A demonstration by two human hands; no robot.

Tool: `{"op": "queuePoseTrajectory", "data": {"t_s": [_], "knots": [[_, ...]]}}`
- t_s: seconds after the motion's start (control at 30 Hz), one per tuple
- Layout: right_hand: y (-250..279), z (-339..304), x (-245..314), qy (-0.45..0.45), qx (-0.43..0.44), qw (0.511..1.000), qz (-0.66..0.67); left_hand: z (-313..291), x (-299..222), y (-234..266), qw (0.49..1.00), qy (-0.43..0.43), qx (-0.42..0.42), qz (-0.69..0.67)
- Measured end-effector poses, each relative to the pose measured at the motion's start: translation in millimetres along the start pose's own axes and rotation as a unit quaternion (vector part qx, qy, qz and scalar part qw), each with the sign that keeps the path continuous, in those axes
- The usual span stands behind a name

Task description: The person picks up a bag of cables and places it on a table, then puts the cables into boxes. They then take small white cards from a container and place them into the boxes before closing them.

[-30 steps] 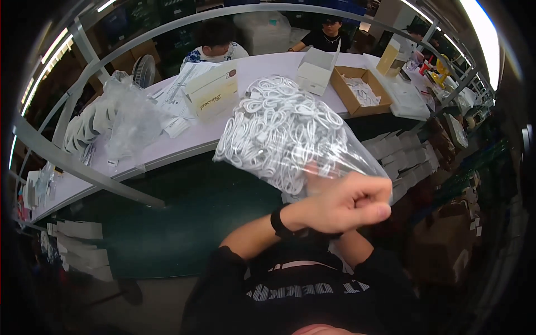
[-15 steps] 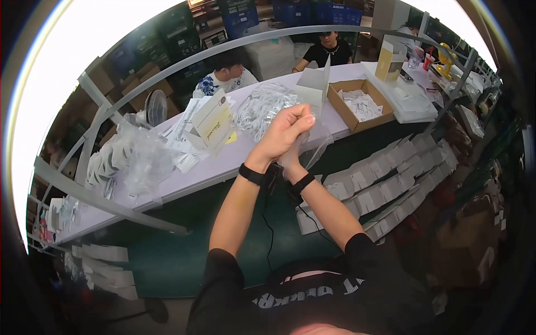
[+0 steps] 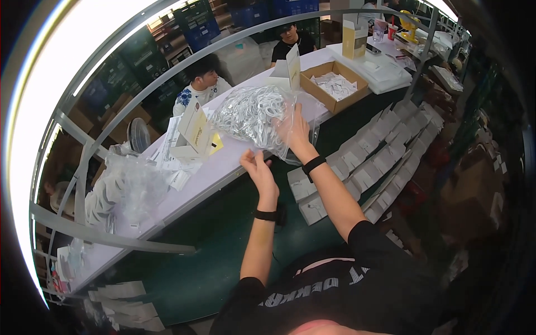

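A clear plastic bag [image 3: 254, 114] full of coiled white cables lies on the near side of the long pale table. My right hand [image 3: 296, 129] is against the bag's right side, fingers stretched forward and partly veiled by clear film. My left hand [image 3: 260, 172] hovers just off the bag's near edge, loosely bent fingers apart, with nothing visible in it. Left of the bag stands an open white carton [image 3: 191, 137] with a yellow label beside it. Another open white carton [image 3: 287, 71] stands behind the bag.
A brown cardboard box [image 3: 335, 99] of small white packets is to the right. Rows of open white boxes [image 3: 357, 159] stand over the green surface on my side. Crumpled plastic bags [image 3: 134, 176] lie at left, near a metal rail [image 3: 128, 240]. Two people sit across the table.
My hands were together above the cable bag, closed on clear film. Now they are apart: the left has dropped nearer me, and the right is at the bag's side. The view has shifted.
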State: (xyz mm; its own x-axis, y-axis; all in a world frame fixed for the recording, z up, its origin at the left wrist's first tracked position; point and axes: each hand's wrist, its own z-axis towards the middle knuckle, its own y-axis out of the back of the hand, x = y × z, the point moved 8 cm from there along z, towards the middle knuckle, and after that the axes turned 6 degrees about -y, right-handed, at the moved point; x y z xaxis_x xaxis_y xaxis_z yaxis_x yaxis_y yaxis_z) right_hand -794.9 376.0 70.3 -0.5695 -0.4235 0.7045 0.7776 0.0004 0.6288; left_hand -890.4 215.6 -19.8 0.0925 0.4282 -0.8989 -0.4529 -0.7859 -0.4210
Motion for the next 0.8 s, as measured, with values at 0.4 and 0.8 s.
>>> {"op": "queuePoseTrajectory", "data": {"t_s": [0.4, 0.8], "knots": [[46, -22, -5, 0.026, -0.045, 0.999, -0.014, -85, 59, -89, 0.739, 0.423, 0.199, -0.484], [13, 17, -105, -0.15, -0.007, 0.909, 0.389, -67, 52, -102, 0.763, 0.393, 0.181, -0.479]]}}
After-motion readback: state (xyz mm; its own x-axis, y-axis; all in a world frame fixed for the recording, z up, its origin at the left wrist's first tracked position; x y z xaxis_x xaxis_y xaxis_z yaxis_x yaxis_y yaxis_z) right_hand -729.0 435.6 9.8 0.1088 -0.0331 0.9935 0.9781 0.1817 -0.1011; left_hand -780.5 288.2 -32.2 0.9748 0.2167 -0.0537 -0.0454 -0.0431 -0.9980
